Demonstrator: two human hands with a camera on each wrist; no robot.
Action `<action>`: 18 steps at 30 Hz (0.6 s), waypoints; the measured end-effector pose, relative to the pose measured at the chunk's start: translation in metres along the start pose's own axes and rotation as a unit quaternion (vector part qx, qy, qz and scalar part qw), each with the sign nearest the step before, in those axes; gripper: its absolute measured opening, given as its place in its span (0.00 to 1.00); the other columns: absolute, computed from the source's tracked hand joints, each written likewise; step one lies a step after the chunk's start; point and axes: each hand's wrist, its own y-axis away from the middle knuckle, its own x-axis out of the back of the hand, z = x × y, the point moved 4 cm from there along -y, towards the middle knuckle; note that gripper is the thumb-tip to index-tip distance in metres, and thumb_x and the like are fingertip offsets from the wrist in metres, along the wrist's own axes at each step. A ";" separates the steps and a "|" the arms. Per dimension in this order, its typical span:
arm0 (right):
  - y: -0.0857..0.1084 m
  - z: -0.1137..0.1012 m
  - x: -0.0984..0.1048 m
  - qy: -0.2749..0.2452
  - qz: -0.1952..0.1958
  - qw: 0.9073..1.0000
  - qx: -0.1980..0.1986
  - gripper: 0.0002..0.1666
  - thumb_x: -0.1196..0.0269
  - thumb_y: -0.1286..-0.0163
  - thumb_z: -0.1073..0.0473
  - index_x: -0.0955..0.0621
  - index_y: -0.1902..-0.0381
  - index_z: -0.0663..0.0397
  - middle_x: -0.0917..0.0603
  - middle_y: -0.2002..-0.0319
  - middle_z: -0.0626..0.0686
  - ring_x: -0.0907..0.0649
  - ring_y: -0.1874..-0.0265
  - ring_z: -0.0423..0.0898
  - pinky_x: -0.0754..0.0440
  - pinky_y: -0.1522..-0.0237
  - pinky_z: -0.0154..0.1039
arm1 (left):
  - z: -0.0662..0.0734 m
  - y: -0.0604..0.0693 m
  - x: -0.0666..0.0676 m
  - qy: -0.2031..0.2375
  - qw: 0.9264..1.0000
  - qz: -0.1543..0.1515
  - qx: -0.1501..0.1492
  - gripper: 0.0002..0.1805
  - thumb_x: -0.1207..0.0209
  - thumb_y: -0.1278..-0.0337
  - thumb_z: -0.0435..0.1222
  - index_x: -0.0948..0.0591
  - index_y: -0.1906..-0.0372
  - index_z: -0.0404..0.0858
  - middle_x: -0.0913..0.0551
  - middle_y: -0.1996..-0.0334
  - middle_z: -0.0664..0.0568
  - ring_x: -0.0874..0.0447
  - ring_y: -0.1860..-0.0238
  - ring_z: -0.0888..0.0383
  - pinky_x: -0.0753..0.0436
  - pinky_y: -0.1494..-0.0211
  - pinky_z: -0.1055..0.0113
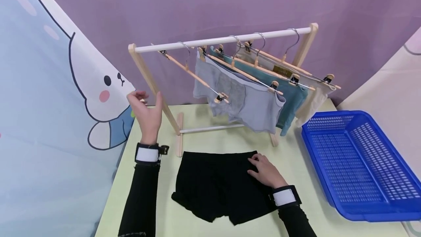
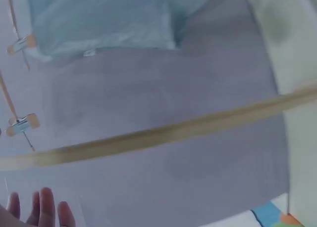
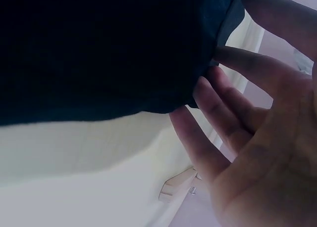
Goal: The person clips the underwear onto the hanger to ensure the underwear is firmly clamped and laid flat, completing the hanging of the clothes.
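Black shorts lie spread on the pale table, waistband toward the rack. My right hand rests on their upper right corner; in the right wrist view its fingertips touch the edge of the dark cloth, fingers fairly straight. My left hand is raised beside the left post of the wooden rack, fingers loosely bent and holding nothing. Nearest to it on the rail hangs a bare clip hanger. In the left wrist view only the fingers show, at the lower left corner.
Grey shorts, teal shorts and a beige garment hang from clip hangers on the rack's white rail. A blue plastic basket stands on the right. Behind is a purple backdrop; a cartoon-printed curtain hangs at left.
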 end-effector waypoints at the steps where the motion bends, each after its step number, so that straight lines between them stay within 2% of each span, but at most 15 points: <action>1: 0.000 0.000 0.000 0.000 0.002 1.000 0.000 0.29 0.36 0.30 0.55 0.24 0.36 0.65 0.26 0.41 0.60 0.27 0.41 0.58 0.25 0.43 0.56 | 0.002 -0.007 -0.003 0.014 1.000 -0.001 0.002 0.30 0.34 0.42 0.46 0.35 0.47 0.34 0.32 0.52 0.48 0.30 0.49 0.55 0.33 0.46 0.66; 4: -0.001 -0.001 0.001 -0.003 0.006 1.000 -0.002 0.29 0.35 0.30 0.56 0.24 0.36 0.65 0.26 0.41 0.60 0.28 0.41 0.58 0.26 0.42 0.56 | 0.005 -0.025 -0.013 0.050 0.999 -0.008 0.008 0.33 0.34 0.43 0.46 0.38 0.44 0.33 0.34 0.50 0.50 0.30 0.46 0.55 0.31 0.43 0.64; 7: -0.002 -0.001 -0.001 -0.006 0.011 1.000 -0.002 0.29 0.35 0.30 0.56 0.24 0.36 0.65 0.26 0.41 0.60 0.28 0.41 0.58 0.27 0.42 0.55 | 0.006 -0.036 -0.022 0.086 0.996 -0.010 0.020 0.30 0.35 0.44 0.43 0.38 0.45 0.37 0.34 0.52 0.53 0.30 0.49 0.57 0.29 0.45 0.64; 11: -0.002 0.000 -0.004 -0.012 0.011 1.000 -0.007 0.29 0.35 0.30 0.56 0.25 0.35 0.64 0.26 0.41 0.60 0.28 0.40 0.58 0.27 0.41 0.55 | 0.017 -0.041 -0.027 0.122 0.991 -0.023 0.038 0.18 0.39 0.38 0.39 0.34 0.51 0.42 0.32 0.62 0.58 0.29 0.63 0.61 0.29 0.58 0.68; 13: -0.001 0.001 -0.005 -0.010 0.011 1.000 -0.008 0.29 0.35 0.30 0.56 0.25 0.36 0.64 0.26 0.41 0.59 0.28 0.39 0.58 0.27 0.41 0.55 | 0.022 -0.042 -0.030 0.142 0.988 -0.042 0.047 0.09 0.43 0.32 0.39 0.29 0.59 0.39 0.28 0.70 0.56 0.29 0.71 0.60 0.29 0.65 0.71; 14: -0.001 0.002 -0.006 -0.010 0.011 1.000 -0.011 0.29 0.35 0.30 0.56 0.25 0.35 0.64 0.26 0.41 0.59 0.28 0.39 0.58 0.27 0.41 0.55 | 0.023 -0.041 -0.031 0.152 0.985 -0.053 0.055 0.09 0.44 0.30 0.39 0.27 0.64 0.38 0.28 0.75 0.56 0.30 0.76 0.61 0.30 0.70 0.72; 18: -0.001 0.004 -0.005 -0.003 0.016 1.000 -0.013 0.29 0.35 0.31 0.56 0.24 0.36 0.63 0.26 0.41 0.58 0.28 0.40 0.57 0.27 0.41 0.55 | 0.020 -0.042 -0.037 0.173 0.979 -0.081 0.076 0.20 0.50 0.24 0.40 0.28 0.78 0.39 0.32 0.89 0.58 0.34 0.87 0.64 0.34 0.80 0.75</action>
